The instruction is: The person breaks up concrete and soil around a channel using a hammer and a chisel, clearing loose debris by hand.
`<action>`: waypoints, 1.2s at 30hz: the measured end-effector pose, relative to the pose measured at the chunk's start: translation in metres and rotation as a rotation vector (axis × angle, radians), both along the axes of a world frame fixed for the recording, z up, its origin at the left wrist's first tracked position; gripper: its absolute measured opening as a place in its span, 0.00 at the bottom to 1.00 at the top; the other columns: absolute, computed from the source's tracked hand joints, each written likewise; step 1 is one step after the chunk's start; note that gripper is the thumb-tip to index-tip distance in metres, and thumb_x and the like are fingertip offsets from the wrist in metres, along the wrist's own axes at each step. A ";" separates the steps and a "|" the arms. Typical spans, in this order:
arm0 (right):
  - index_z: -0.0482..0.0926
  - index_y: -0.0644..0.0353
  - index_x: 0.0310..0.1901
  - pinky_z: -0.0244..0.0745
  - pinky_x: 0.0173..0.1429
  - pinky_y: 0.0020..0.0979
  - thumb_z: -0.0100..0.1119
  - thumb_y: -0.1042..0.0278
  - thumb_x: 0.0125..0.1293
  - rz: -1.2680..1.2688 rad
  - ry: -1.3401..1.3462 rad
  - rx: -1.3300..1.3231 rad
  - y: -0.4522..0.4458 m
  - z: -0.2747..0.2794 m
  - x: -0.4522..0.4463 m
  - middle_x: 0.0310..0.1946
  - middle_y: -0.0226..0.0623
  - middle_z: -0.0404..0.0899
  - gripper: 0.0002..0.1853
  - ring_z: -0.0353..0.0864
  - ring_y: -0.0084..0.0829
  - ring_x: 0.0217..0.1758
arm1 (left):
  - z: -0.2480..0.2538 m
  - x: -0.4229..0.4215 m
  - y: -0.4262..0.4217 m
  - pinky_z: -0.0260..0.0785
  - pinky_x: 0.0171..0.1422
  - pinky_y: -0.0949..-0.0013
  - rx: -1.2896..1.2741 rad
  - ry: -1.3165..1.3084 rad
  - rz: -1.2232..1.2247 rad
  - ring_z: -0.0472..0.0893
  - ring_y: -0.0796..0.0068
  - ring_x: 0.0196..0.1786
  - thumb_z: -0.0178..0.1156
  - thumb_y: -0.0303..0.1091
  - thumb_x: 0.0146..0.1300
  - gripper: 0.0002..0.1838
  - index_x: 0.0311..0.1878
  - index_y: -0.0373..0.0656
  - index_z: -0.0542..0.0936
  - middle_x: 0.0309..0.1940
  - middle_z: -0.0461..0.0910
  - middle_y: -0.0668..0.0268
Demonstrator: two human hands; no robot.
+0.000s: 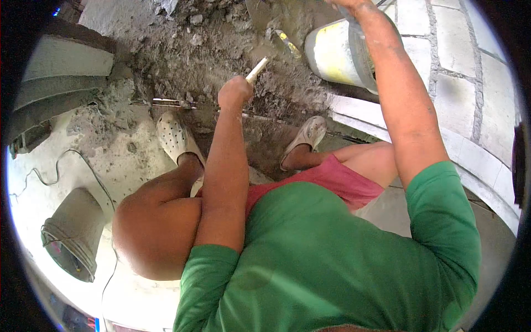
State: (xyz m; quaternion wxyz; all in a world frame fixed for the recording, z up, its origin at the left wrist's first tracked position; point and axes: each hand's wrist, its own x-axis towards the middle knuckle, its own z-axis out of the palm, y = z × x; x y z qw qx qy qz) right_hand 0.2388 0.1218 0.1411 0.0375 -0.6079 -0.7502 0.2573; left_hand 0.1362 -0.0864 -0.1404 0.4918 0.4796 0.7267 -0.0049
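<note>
My left hand (235, 93) is closed round a pale, stick-like handle (258, 70) that points up and to the right over the rubble. At the top edge, my right hand (354, 5) is only partly in view, by the rim of a tipped white and yellow bucket (334, 52); its fingers are cut off by the frame, so its grip cannot be made out. Between the handle and the bucket, a yellow and dark object (289, 44) lies on the loose, dark soil (188, 61).
A grey bucket (83, 227) lies on its side at the lower left, near a thin cable (88, 163). A block wall (453, 66) stands on the right, with a white ledge (359, 113) below. Grey stacked pieces (63, 74) are at the upper left.
</note>
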 end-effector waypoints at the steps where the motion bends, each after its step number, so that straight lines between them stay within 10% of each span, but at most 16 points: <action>1: 0.76 0.72 0.53 0.76 0.39 0.43 0.60 0.62 0.61 -0.057 0.097 0.142 -0.007 -0.007 -0.002 0.34 0.49 0.81 0.24 0.81 0.41 0.34 | -0.003 0.000 -0.002 0.75 0.58 0.53 -0.009 0.000 -0.004 0.84 0.54 0.54 0.58 0.44 0.64 0.18 0.51 0.45 0.84 0.52 0.84 0.56; 5: 0.75 0.71 0.54 0.73 0.58 0.51 0.55 0.52 0.66 -0.117 -0.088 0.244 -0.054 -0.138 0.063 0.45 0.65 0.80 0.26 0.81 0.57 0.53 | -0.005 -0.001 0.000 0.75 0.59 0.53 0.060 -0.011 0.008 0.83 0.54 0.55 0.57 0.46 0.65 0.19 0.53 0.46 0.84 0.52 0.84 0.55; 7: 0.80 0.70 0.47 0.77 0.55 0.50 0.52 0.68 0.61 0.122 -0.386 -0.110 -0.084 -0.170 0.115 0.45 0.64 0.81 0.17 0.83 0.56 0.49 | -0.006 -0.001 -0.001 0.75 0.58 0.52 0.023 -0.021 0.031 0.83 0.53 0.55 0.58 0.45 0.64 0.19 0.52 0.46 0.84 0.52 0.84 0.54; 11: 0.83 0.68 0.41 0.81 0.47 0.43 0.55 0.71 0.55 0.235 -0.548 -0.257 -0.031 -0.140 0.108 0.36 0.56 0.85 0.14 0.86 0.50 0.39 | 0.007 -0.002 -0.001 0.75 0.58 0.52 0.042 0.012 -0.022 0.83 0.52 0.53 0.57 0.44 0.63 0.18 0.51 0.46 0.84 0.50 0.84 0.54; 14: 0.80 0.67 0.37 0.78 0.34 0.40 0.64 0.55 0.57 0.304 -0.297 0.075 0.024 -0.076 0.081 0.25 0.42 0.82 0.19 0.81 0.35 0.24 | -0.003 -0.002 -0.005 0.75 0.58 0.52 0.109 -0.001 0.017 0.83 0.51 0.53 0.57 0.45 0.63 0.18 0.50 0.46 0.84 0.50 0.84 0.54; 17: 0.73 0.76 0.55 0.77 0.43 0.43 0.59 0.61 0.63 -0.078 0.090 0.226 0.008 0.000 0.014 0.35 0.51 0.81 0.26 0.81 0.41 0.37 | -0.010 -0.002 -0.001 0.75 0.59 0.52 0.103 -0.005 0.004 0.83 0.52 0.54 0.57 0.45 0.63 0.18 0.50 0.47 0.84 0.51 0.83 0.54; 20: 0.73 0.73 0.54 0.76 0.51 0.48 0.56 0.61 0.64 -0.112 0.068 0.420 -0.002 -0.079 0.036 0.40 0.59 0.81 0.24 0.81 0.50 0.46 | -0.030 0.000 -0.002 0.75 0.59 0.53 0.080 -0.027 -0.041 0.83 0.52 0.55 0.57 0.46 0.63 0.19 0.51 0.47 0.84 0.52 0.83 0.54; 22: 0.73 0.71 0.54 0.74 0.57 0.52 0.54 0.61 0.64 -0.069 -0.202 0.121 -0.045 -0.152 0.080 0.43 0.65 0.81 0.22 0.82 0.55 0.52 | -0.024 -0.003 0.003 0.75 0.59 0.53 0.082 -0.032 -0.054 0.83 0.53 0.55 0.57 0.47 0.64 0.19 0.52 0.47 0.84 0.52 0.83 0.54; 23: 0.80 0.69 0.48 0.75 0.59 0.48 0.52 0.68 0.63 0.579 -0.832 0.093 -0.061 -0.194 0.123 0.43 0.60 0.83 0.16 0.84 0.54 0.46 | -0.011 -0.004 0.002 0.75 0.59 0.53 0.060 -0.029 -0.039 0.83 0.52 0.55 0.57 0.47 0.64 0.20 0.52 0.47 0.84 0.52 0.83 0.55; 25: 0.84 0.67 0.43 0.76 0.58 0.44 0.55 0.70 0.57 0.142 -0.668 -0.294 -0.080 -0.172 0.115 0.43 0.56 0.84 0.15 0.85 0.52 0.46 | -0.015 -0.002 -0.001 0.75 0.58 0.52 0.079 0.023 0.008 0.83 0.53 0.54 0.58 0.47 0.64 0.19 0.51 0.47 0.84 0.51 0.84 0.56; 28: 0.83 0.67 0.41 0.77 0.56 0.46 0.56 0.68 0.58 0.259 -0.687 -0.307 -0.039 -0.125 0.105 0.44 0.55 0.84 0.14 0.85 0.51 0.48 | -0.003 -0.005 0.005 0.75 0.58 0.52 -0.017 -0.035 -0.038 0.83 0.53 0.55 0.58 0.48 0.64 0.19 0.52 0.48 0.84 0.53 0.83 0.56; 30: 0.82 0.70 0.43 0.80 0.34 0.42 0.59 0.64 0.58 0.357 -0.419 -0.113 0.002 -0.096 0.104 0.30 0.51 0.84 0.17 0.84 0.42 0.27 | -0.008 -0.006 0.006 0.75 0.57 0.51 -0.023 -0.039 -0.049 0.83 0.53 0.55 0.59 0.49 0.64 0.20 0.53 0.48 0.84 0.53 0.83 0.56; 33: 0.80 0.70 0.42 0.76 0.27 0.39 0.59 0.62 0.59 0.205 -0.167 0.100 0.035 -0.045 0.071 0.25 0.46 0.82 0.17 0.80 0.35 0.21 | -0.019 -0.005 0.001 0.76 0.56 0.52 0.038 -0.024 -0.066 0.83 0.53 0.54 0.60 0.50 0.63 0.21 0.53 0.48 0.84 0.53 0.83 0.56; 36: 0.68 0.76 0.62 0.78 0.50 0.44 0.59 0.59 0.66 -0.109 0.036 0.310 0.022 -0.046 0.034 0.43 0.59 0.82 0.31 0.84 0.49 0.47 | -0.021 -0.003 0.000 0.76 0.56 0.52 0.059 -0.029 -0.047 0.83 0.53 0.54 0.62 0.50 0.62 0.21 0.51 0.48 0.84 0.52 0.84 0.57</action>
